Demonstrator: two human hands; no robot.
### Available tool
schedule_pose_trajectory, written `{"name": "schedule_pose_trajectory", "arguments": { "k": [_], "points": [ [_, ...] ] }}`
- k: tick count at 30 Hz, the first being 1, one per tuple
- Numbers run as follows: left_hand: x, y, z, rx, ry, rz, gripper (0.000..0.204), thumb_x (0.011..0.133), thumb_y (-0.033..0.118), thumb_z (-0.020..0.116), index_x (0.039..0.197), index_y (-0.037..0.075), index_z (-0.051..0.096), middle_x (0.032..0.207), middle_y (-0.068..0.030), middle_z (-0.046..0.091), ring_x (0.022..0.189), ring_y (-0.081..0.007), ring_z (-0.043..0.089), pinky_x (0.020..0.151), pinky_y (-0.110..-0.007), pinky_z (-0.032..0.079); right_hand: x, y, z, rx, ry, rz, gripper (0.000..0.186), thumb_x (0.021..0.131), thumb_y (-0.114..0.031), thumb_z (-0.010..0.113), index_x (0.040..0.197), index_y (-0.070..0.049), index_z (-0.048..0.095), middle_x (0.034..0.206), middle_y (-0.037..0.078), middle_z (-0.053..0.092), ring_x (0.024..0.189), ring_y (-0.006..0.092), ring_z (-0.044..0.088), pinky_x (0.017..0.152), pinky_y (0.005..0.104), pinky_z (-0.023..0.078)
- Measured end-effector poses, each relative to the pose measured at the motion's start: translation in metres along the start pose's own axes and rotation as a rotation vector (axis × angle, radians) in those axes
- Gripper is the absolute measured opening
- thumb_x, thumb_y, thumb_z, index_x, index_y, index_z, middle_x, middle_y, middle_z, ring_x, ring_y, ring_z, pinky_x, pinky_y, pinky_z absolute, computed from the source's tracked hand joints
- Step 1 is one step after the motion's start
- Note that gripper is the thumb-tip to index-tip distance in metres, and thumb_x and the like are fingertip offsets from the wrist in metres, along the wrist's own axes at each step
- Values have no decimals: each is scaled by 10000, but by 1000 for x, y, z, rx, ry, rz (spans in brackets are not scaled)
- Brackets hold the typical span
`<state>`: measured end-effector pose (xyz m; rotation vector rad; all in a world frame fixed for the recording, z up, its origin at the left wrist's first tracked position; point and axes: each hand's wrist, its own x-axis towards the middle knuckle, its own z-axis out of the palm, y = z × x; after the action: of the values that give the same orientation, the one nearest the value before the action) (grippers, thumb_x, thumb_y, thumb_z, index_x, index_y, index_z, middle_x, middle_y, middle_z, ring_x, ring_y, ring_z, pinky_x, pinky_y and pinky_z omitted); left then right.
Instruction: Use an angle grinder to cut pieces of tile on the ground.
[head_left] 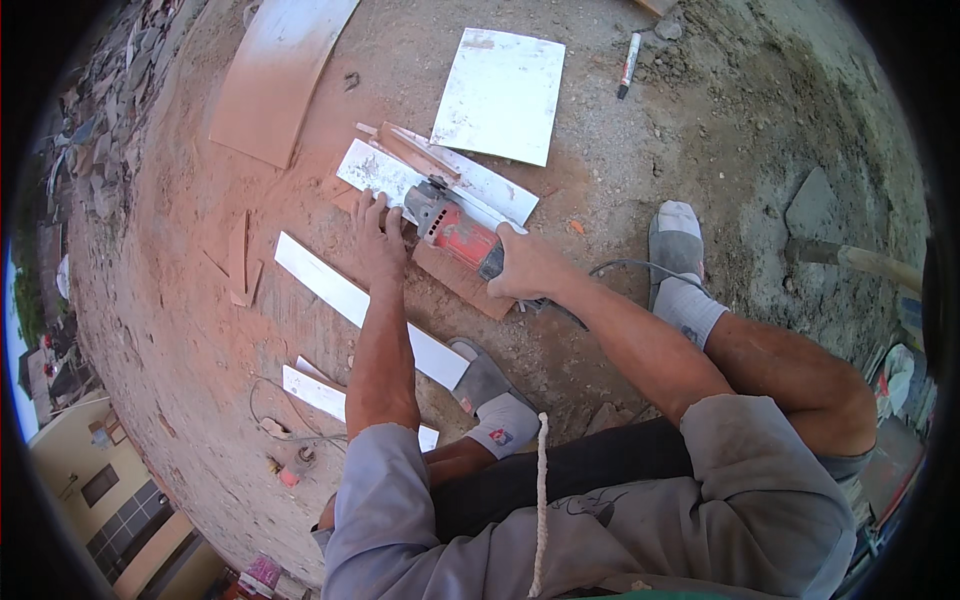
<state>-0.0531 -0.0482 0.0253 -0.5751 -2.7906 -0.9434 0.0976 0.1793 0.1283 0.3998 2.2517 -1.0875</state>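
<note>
A red and grey angle grinder (462, 236) lies low over a long white tile (381, 167). My right hand (527, 262) is wrapped round its rear end, where the cord comes out. Beside the grinder's grey head, my left hand (379, 236) holds the tile's near edge, its fingers bent over the top. A dusty wooden strip (415, 152) lies along the tile, just beyond the grinder head. Under the near side of the grinder shows a brown board or tile (462, 283). The cutting disc is mostly hidden, so I cannot tell whether it touches the tile.
A square white tile (500, 95) and a large dust-covered tile (275, 85) lie farther off. A white tile strip (365, 305) runs before my left foot (490, 385). The grinder's cord (640, 263) crosses my right foot. A marker (630, 65) and a shovel (830, 235) lie rightward.
</note>
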Motion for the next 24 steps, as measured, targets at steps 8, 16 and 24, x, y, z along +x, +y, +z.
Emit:
{"name": "schedule_pose_trajectory", "arguments": {
  "k": [8, 16, 24],
  "points": [
    [0, -3, -1, 2, 6, 32, 349, 911, 224, 654, 1225, 72, 636, 1420, -154, 516, 1373, -375, 404, 1111, -438, 354, 2, 6, 4, 15, 20, -48, 679, 635, -282, 732, 1159, 55, 463, 1025, 334, 636, 990, 461, 637, 864, 483, 524],
    [2, 1, -2, -4, -19, 21, 344, 915, 198, 646, 1231, 62, 631, 1431, -162, 500, 1376, -371, 397, 1126, -439, 337, -9, 7, 1, -22, 9, -13, 664, 634, -268, 739, 1162, 43, 484, 1039, 302, 653, 1004, 424, 652, 862, 465, 538],
    [2, 6, -5, 12, -27, 29, 346, 915, 184, 643, 1229, 40, 625, 1428, -184, 497, 1372, -364, 401, 1133, -438, 326, -12, 11, -1, -49, 0, -23, 667, 625, -273, 739, 1156, 40, 485, 1037, 297, 655, 997, 419, 655, 848, 465, 538]
  ]
}}
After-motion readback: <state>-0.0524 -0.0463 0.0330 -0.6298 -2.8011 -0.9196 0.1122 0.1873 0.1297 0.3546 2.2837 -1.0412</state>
